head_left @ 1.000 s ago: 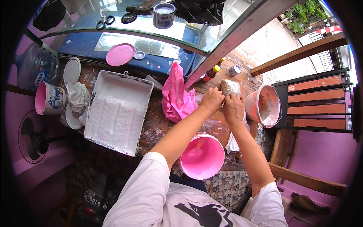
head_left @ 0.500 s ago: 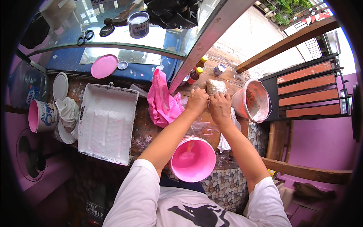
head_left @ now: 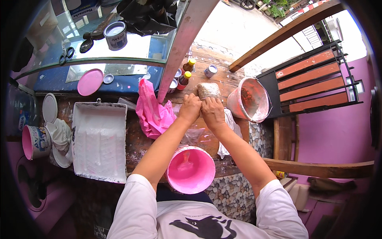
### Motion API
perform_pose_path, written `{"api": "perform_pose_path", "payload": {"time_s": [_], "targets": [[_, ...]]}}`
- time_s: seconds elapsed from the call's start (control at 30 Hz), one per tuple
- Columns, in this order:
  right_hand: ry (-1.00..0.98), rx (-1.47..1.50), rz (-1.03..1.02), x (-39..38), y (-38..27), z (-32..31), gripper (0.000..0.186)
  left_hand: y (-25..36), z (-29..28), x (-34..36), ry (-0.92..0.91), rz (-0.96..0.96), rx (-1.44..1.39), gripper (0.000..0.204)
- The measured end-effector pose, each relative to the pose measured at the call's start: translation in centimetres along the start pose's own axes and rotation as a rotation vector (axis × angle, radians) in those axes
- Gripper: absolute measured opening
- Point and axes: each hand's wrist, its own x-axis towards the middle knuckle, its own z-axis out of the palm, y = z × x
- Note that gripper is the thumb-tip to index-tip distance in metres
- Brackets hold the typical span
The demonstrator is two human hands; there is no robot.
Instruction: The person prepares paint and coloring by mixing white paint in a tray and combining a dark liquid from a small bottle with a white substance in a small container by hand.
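A plastic-wrapped packet (head_left: 209,90), pale brown and block-shaped, lies on the wooden table. My left hand (head_left: 190,108) and my right hand (head_left: 213,110) meet side by side at its near end. The fingers of both are closed and bent inward, gripping the wrapping there; the fingertips are mostly hidden. Between my forearms, close to my body, sits a pink paint bucket (head_left: 190,185) with pink paint inside. A crumpled pink plastic bag (head_left: 150,111) stands left of my left hand. Beyond my right hand is a paint-stained bucket (head_left: 234,101).
At left, a white-coated paint tray (head_left: 99,139) sits near a smaller paint bucket (head_left: 39,141) and a white cloth (head_left: 59,134). Bottles with yellow caps (head_left: 187,75) and a small can (head_left: 211,71) stand beyond the packet. A slanted post (head_left: 183,44) rises beside the glass case.
My view has swung to the right, so the whole scene sits further left. Both hands stay closed at the packet's near end, with little visible movement.
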Motion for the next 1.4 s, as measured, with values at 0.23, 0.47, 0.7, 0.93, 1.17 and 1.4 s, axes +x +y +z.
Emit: {"api": "perform_pose_path", "payload": {"time_s": [0.23,0.47,0.7,0.93,1.17,1.4], "targets": [[0.029,0.013,0.000,-0.4,-0.2,0.4,0.006,-0.2,-0.3,0.0,-0.003,0.027,-0.104,0.008],[0.087,0.032,0.040,-0.2,-0.7,1.2,0.005,-0.2,-0.4,-0.1,0.005,0.044,-0.109,0.007],[0.131,0.113,0.190,0.6,-0.3,1.2,0.003,0.0,-1.1,0.9,0.065,0.004,-0.116,0.009],[-0.005,0.264,-0.018,0.9,2.4,0.0,0.009,-1.1,-2.3,0.4,0.060,0.187,0.009,0.010],[-0.103,0.243,-0.096,1.2,2.7,-0.5,0.007,-0.6,-3.0,1.1,0.073,0.233,0.093,0.005],[-0.091,0.312,-0.061,1.1,2.3,0.0,0.006,-1.0,-3.0,0.9,0.070,0.214,0.077,0.006]]}}
